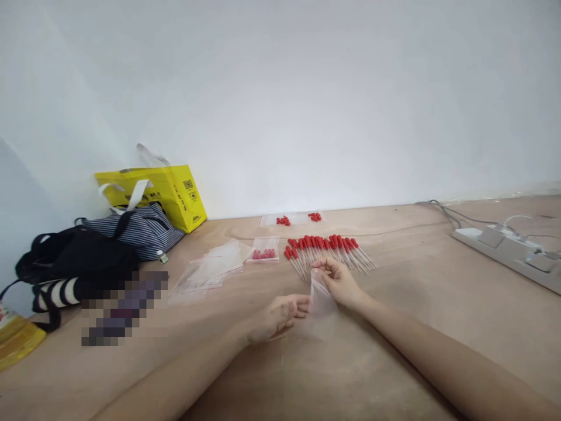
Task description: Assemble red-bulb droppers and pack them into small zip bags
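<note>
My right hand pinches the upper edge of a clear plastic bag between thumb and fingers, and the bag hangs below it. On the bag's left side, my left hand has its fingers stretched out against the plastic, thumb apart. Just beyond the hands lies a row of droppers with red bulbs and thin pale stems. A small zip bag with several red pieces inside lies left of them. Further left, flat clear zip bags are spread in an overlapping pile.
Near the wall are more red-bulbed pieces in clear bags. A yellow bag, a striped pouch and a black bag stand at the left. A white power strip with cables lies at the right.
</note>
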Motion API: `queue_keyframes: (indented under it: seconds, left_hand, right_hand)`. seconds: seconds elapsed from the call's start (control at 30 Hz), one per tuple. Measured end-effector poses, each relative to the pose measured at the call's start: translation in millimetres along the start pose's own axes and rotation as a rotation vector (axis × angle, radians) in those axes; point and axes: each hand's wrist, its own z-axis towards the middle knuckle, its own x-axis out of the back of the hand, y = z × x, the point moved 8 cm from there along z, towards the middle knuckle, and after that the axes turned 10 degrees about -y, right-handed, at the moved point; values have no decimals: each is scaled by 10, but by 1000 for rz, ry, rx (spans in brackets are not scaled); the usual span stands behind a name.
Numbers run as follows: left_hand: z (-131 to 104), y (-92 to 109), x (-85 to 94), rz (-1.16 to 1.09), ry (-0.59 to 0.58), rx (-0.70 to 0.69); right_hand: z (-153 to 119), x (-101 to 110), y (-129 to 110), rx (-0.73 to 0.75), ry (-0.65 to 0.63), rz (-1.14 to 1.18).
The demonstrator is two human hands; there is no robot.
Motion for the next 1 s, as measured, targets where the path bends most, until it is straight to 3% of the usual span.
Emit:
queue_keyframes:
  seconds: [0.1,0.13,0.27,0.33,0.43,0.53,0.6,0.73,0.83,0.93,1.0]
  left_hand:
    - [120,-12,-141,-258,-118,50]
    - [150,-37,-154,-341,-107,103]
    - [213,-145,-67,-437,106,297]
    - [243,-136,-2,-415,195,274]
    - [246,-114,149,-484,357,133]
    - [181,-176,311,-585,502,40]
    - [135,-240,384,-578,533,52]
    - [46,-317,447,-493,474,132]
    - [-26,-287,442,-281,379,189]
    - [-95,-151,435,207,361,173]
    - [-123,-86,387,421,377,137]
  right_hand:
    - [-34,-13,-44,50,121,-247]
    - [-47,-18,-66,70,149,-317]
    - [-60,-32,-155,145,164,-448]
    - [-38,19,-146,121,163,-362]
    - [6,59,-41,7,88,-53]
    - [4,-92,48,-119,-135,245]
    - [-30,-188,64,-181,-267,320]
    - [-71,-157,123,-306,-426,181]
    - [-39,61,132,-327,-437,-161]
    - [4,249,-112,-118,-284,-630]
    - [-59,200,-332,61,-181,-827]
